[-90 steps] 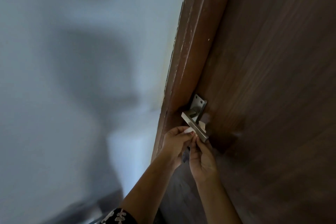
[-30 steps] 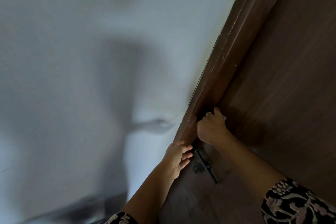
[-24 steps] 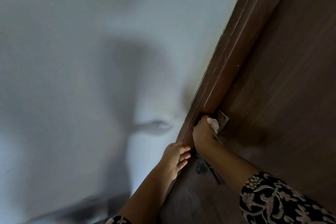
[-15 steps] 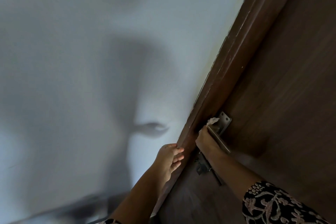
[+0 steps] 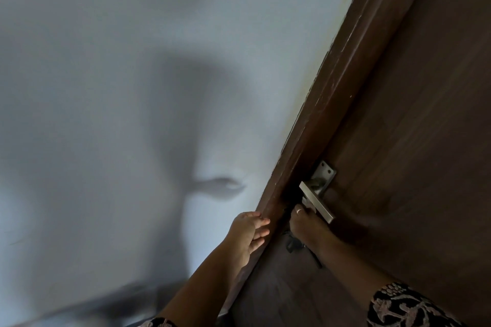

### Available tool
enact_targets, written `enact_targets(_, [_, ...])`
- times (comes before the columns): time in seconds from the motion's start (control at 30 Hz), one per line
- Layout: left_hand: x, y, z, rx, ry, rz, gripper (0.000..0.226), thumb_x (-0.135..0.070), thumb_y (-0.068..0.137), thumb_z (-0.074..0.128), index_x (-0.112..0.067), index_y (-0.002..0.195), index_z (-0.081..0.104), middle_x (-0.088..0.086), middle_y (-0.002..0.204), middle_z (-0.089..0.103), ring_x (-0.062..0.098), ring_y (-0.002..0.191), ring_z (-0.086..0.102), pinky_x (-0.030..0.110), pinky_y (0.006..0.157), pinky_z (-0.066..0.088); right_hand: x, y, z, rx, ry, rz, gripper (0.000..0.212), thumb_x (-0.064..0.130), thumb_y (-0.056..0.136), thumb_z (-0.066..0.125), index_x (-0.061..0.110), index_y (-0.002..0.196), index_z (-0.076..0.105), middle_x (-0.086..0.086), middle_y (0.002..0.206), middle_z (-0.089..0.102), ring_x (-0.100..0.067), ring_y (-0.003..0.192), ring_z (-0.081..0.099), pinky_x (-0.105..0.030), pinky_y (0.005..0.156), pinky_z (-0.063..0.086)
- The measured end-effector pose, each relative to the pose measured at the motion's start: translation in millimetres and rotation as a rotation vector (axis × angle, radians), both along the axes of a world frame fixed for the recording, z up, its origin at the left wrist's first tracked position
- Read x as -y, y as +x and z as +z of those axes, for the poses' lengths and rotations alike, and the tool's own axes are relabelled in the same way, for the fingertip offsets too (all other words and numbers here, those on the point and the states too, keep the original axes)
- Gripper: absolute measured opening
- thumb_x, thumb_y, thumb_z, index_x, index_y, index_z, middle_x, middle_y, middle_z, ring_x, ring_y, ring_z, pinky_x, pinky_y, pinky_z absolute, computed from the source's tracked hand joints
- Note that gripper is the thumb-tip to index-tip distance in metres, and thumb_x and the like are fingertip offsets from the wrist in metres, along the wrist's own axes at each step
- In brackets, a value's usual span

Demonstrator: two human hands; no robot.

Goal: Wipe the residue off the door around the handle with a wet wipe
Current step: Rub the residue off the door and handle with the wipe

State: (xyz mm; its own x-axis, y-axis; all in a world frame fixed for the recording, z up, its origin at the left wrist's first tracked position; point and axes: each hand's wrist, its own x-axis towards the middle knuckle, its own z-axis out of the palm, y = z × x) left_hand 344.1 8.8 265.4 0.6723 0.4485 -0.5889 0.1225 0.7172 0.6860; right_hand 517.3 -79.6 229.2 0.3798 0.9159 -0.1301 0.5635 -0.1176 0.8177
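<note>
From the head camera, my right hand (image 5: pixel 305 223) sits just below the handle (image 5: pixel 317 203). Its fingers are bunched on the wet wipe (image 5: pixel 307 204), which shows only as a pale scrap pressed to the door (image 5: pixel 411 141). Left of the handle, my left hand (image 5: pixel 249 233) rests relaxed fingers on the door frame (image 5: pixel 332 87). I reckon my knuckles could knock the lever down, or the soft wipe could snag on the corners of the square brushed-metal plate (image 5: pixel 322 175). The wood is dark, grained and matte.
</note>
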Motion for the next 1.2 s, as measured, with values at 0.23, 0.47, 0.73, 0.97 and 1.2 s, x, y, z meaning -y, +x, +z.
enact_targets(0.23, [15, 17, 3, -0.027, 0.021, -0.042, 0.017, -0.002, 0.089, 0.056, -0.016, 0.098, 0.058, 0.008, 0.103, 0.069, 0.021, 0.095, 0.064, 0.029, 0.08, 0.05, 3, -10, 29, 0.279, -0.231, -0.014, 0.008, 0.026, 0.065, 0.072, 0.02, 0.07, 0.07, 0.002, 0.067, 0.064, -0.016, 0.066, 0.058, -0.028, 0.063, 0.048])
enact_targets(0.47, [28, 39, 15, 0.016, 0.07, -0.158, 0.014, -0.007, 0.093, 0.052, -0.018, 0.1, 0.06, 0.005, 0.1, 0.069, 0.021, 0.098, 0.064, 0.032, 0.087, 0.049, 14, -16, 15, 0.159, -0.286, -0.052, 0.028, 0.028, 0.083, 0.061, 0.004, 0.096, 0.068, -0.013, 0.094, 0.069, -0.027, 0.094, 0.064, -0.037, 0.085, 0.051])
enact_targets(0.73, [21, 42, 15, 0.005, 0.043, -0.157, 0.015, -0.007, 0.094, 0.049, -0.017, 0.095, 0.061, 0.002, 0.093, 0.069, 0.02, 0.091, 0.064, 0.031, 0.081, 0.049, 79, -20, 35, 0.102, 0.271, -0.094, 0.046, 0.023, 0.081, 0.052, -0.003, 0.118, 0.059, -0.022, 0.128, 0.056, -0.034, 0.126, 0.044, -0.048, 0.111, 0.017])
enact_targets(0.97, [18, 34, 19, 0.012, 0.018, -0.156, 0.015, -0.007, 0.095, 0.049, -0.016, 0.095, 0.061, 0.003, 0.092, 0.069, 0.02, 0.091, 0.064, 0.033, 0.085, 0.048, 58, -13, 109, 0.186, 0.577, -0.168, 0.08, 0.043, 0.087, 0.051, -0.003, 0.143, 0.017, -0.016, 0.156, 0.01, -0.031, 0.144, 0.005, -0.044, 0.112, -0.015])
enact_targets(1.2, [17, 26, 20, 0.016, 0.009, -0.168, 0.015, -0.007, 0.095, 0.048, -0.015, 0.095, 0.06, 0.003, 0.092, 0.069, 0.02, 0.089, 0.063, 0.033, 0.086, 0.048, 88, -35, 50, -0.073, 0.18, -0.227, 0.079, 0.045, 0.09, 0.049, -0.009, 0.138, 0.018, -0.026, 0.15, 0.004, -0.035, 0.142, 0.0, -0.044, 0.114, -0.004])
